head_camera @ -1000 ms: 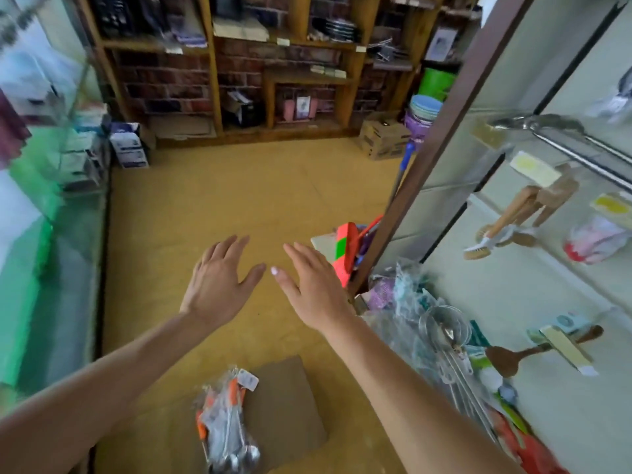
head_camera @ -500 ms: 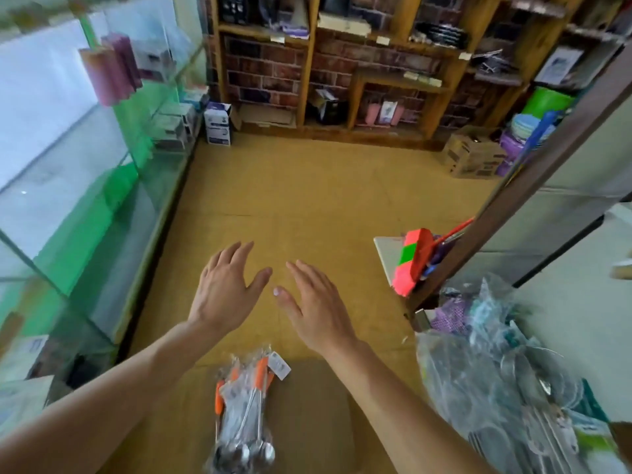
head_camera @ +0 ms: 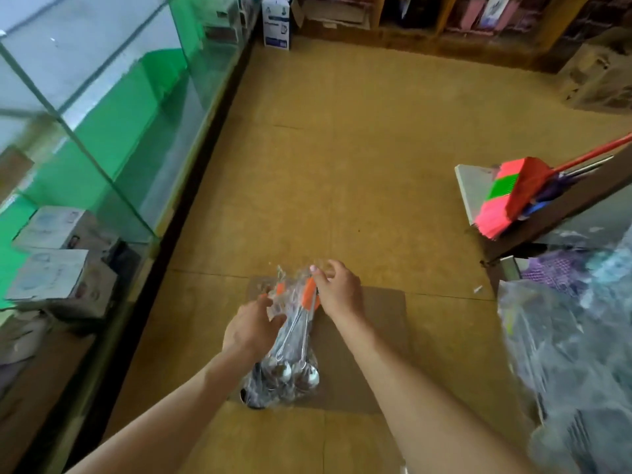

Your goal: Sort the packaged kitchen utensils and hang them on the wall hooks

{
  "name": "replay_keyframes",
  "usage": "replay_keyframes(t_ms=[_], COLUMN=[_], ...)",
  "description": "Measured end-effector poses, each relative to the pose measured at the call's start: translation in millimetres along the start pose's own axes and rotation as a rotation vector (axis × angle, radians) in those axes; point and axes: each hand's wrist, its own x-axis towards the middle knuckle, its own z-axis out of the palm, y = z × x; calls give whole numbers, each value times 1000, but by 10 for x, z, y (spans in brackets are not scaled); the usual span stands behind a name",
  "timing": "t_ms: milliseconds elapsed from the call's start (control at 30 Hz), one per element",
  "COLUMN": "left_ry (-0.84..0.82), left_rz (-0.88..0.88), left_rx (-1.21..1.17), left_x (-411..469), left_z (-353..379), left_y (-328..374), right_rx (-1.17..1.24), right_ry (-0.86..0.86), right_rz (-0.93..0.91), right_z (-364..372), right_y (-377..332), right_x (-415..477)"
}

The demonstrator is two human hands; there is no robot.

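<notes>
A clear plastic pack of metal spoons (head_camera: 293, 343) lies on a flat sheet of cardboard (head_camera: 372, 340) on the tan floor (head_camera: 342, 159), directly in front of the person. The pack's long axis runs away from the person. The shiny spoon bowls are at the near end. The orange handles point away, leaning slightly to the right.

The left hand (head_camera: 249, 329) holds the pack's left edge at about its middle, with the fingers curled over the plastic. The right hand (head_camera: 339, 289) is at the far end, where its fingertips (head_camera: 313, 270) pinch the wrapping beside an orange handle.

A glass counter (head_camera: 102, 138) with boxes (head_camera: 58, 278) inside it stands along the left. A pink and green broom (head_camera: 509, 193) rests to the right. A blurred heap of plastic-wrapped goods (head_camera: 564, 336) lies nearer on the right.
</notes>
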Motion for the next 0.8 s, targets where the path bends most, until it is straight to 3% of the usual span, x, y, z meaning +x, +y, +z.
replay_keyframes(t_ms=[200,400,633,800], left_ry=[-71,4,65,109], left_rz=[-82,-87,-12,-15], left_rx=[24,43,99,-55], left_x=[236,461,468,371], left_z=[758,1155,1128,1000], left_y=[-393,-456,-449,-303], right_rx=[35,289,220,276], right_ry=[-53,3,159,155], right_rz=[180,330,280,190], right_z=[842,1288,1514,1278], right_y=[491,719,789,401], right_x=[313,487,517,349])
